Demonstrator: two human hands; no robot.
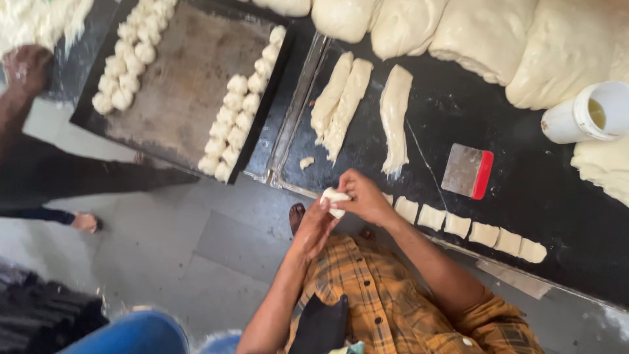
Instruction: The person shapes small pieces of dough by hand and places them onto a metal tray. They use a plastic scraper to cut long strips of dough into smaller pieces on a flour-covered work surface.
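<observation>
I'm seeing another person's hand (25, 69) far left, resting on the dark worktop edge by some dough; their foot (85, 222) is showing on the grey floor (196, 249) below. Next over, a dark tray (180, 85) is sitting tilted on the table (524, 196), carrying two rows of shaped dough balls: left row (128, 56) along its upper left side, right row (239, 108) along its right edge. A small dough scrap (306, 162) is lying just right of the tray, below two dough strips (341, 101) that are lying touching each other. A third strip (395, 118) is lying apart, to their right.

Centre, at the table's near edge: both hands are working one dough piece (335, 200). Left hand (313, 226) is closing on it from below, right hand (363, 196) is gripping it from above, fingers curled around it. The piece is being held in the air just off the table edge, above a checked yellow shirt (386, 295).

Right of the hands, a row of cut dough squares (468, 226) is running along the near edge. A metal scraper (467, 172) with a red handle is lying flat above that row. Big dough mass (498, 39) is filling the far edge. Far right, a white tub (583, 113) is lying on its side, mouth facing right.
</observation>
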